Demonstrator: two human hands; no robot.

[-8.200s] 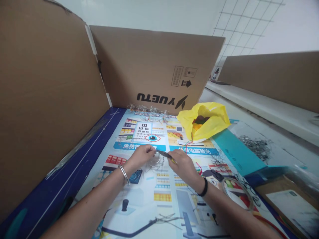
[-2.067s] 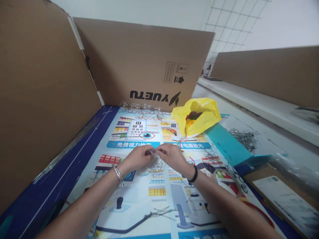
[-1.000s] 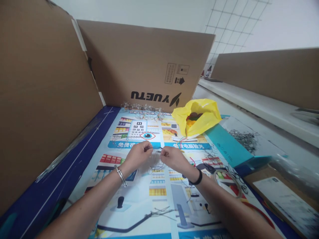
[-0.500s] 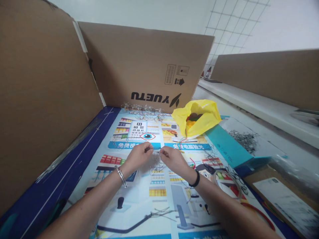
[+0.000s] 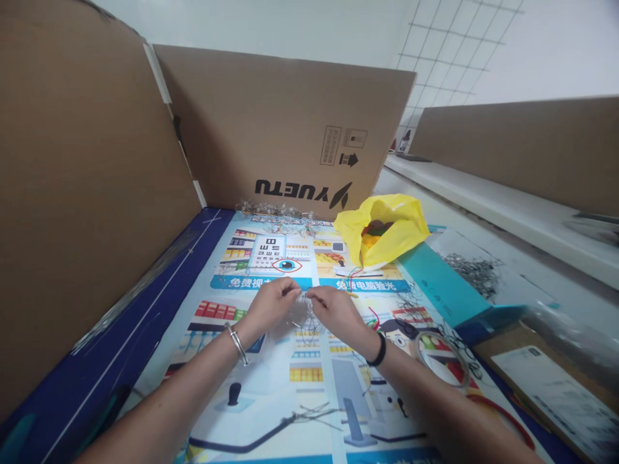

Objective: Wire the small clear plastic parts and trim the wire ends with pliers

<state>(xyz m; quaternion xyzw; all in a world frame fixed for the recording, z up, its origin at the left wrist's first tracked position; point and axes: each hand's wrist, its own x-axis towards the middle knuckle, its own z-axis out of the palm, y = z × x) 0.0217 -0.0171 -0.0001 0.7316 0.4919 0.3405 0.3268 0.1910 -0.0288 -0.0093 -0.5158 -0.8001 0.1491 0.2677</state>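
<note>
Over the middle of the printed poster sheet [image 5: 271, 406], my left hand [image 5: 271, 306] and my right hand [image 5: 338, 312] face each other, fingertips nearly meeting. Both are closed in a pinch on thin wire [image 5: 304, 316], which hangs in a loose, looped tangle between and below them. Its ends are hidden in my fingers. A silver bangle is on my left wrist, a black band on my right. Nearer to me lies a small bundle of dark wires [image 5: 316, 415], flat on the sheet.
Cardboard panels [image 5: 271, 116] wall the left and back. Tangled wire pieces [image 5: 280, 210] lie along the back edge. An open yellow bag [image 5: 406, 222] holds colourful items. To the right are a tape roll [image 5: 467, 370], a dark wire heap [image 5: 471, 274] and a teal box flap [image 5: 442, 283].
My hands have come slightly closer together, with the right fingers shifting a little left. The wire loops between them now show more plainly.
</note>
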